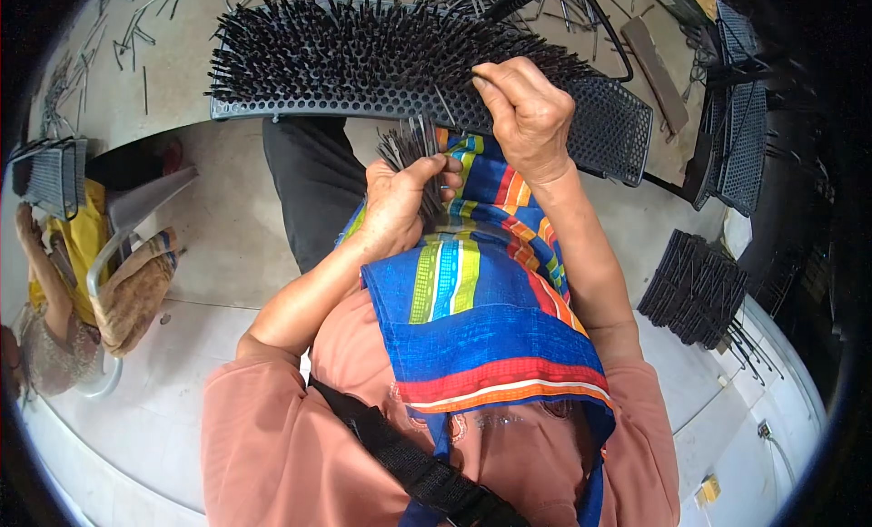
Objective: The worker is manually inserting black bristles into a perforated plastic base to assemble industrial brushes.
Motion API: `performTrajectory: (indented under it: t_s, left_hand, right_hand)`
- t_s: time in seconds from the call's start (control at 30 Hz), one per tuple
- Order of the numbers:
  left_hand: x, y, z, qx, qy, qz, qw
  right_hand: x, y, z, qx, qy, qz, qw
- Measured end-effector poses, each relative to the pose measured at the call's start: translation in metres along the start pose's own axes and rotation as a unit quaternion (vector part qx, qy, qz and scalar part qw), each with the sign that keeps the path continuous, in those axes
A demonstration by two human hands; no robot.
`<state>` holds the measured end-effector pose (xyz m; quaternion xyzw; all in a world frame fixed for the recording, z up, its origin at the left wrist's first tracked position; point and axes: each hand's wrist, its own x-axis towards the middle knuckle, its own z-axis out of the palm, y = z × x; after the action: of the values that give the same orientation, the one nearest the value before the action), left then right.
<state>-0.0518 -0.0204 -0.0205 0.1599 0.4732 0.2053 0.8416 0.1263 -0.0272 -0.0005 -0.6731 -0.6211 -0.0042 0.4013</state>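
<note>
My left hand (pixel 401 193) is wrapped round a bundle of thin dark rods (pixel 411 146), which point up out of the fist above my lap. Beyond it, my right hand (pixel 527 114) is closed in a pinch at the front right of the standing rods. Whatever is between its thumb and forefinger is too small to make out. A long dark perforated rack (pixel 609 123) lies across in front of me. Many short black rods (pixel 363 50) stand close together in its holes, while its right end shows bare holes. One lighter thin rod (pixel 445 105) leans at the rack's front edge, left of my right hand.
Loose rods (pixel 127 50) lie scattered on the table (pixel 182 82). A flat brown bar (pixel 654 78) and another perforated rack (pixel 740 118) are at the right. A stack of dark rods (pixel 695 286) stands lower right. At the left, another person (pixel 54 300) sits near a chair (pixel 109 246).
</note>
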Motion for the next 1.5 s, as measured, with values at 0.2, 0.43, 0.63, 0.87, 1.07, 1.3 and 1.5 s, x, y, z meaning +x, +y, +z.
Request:
performTrajectory:
  t_s: [0.2, 0.43, 0.63, 0.87, 1.07, 1.3, 1.5]
  left_hand:
    - [0.001, 0.003, 0.000, -0.005, 0.003, -0.014, 1.000]
    - [0.003, 0.002, -0.001, -0.008, 0.008, -0.009, 1.000]
    - [0.005, 0.000, -0.001, -0.003, -0.001, -0.007, 1.000]
    - [0.005, 0.000, -0.002, -0.006, 0.008, -0.006, 1.000]
    - [0.003, 0.002, 0.000, -0.006, 0.000, -0.002, 1.000]
    - [0.002, 0.004, -0.002, -0.020, -0.004, -0.008, 1.000]
    - [0.003, 0.004, -0.003, -0.019, -0.006, 0.000, 1.000]
  right_hand:
    - [-0.006, 0.000, 0.000, -0.028, -0.019, 0.004, 0.999]
    - [-0.020, -0.006, 0.002, 0.043, 0.037, 0.100, 0.993]
    - [-0.021, 0.002, 0.010, 0.045, 0.055, 0.083, 0.994]
    - [-0.010, -0.008, 0.002, 0.015, 0.027, 0.119, 0.992]
    - [-0.008, -0.023, 0.005, -0.046, -0.026, 0.001, 0.999]
    - [-0.009, -0.015, 0.016, -0.067, 0.009, -0.015, 0.998]
    - [-0.017, -0.002, 0.003, 0.061, 0.049, 0.159, 0.984]
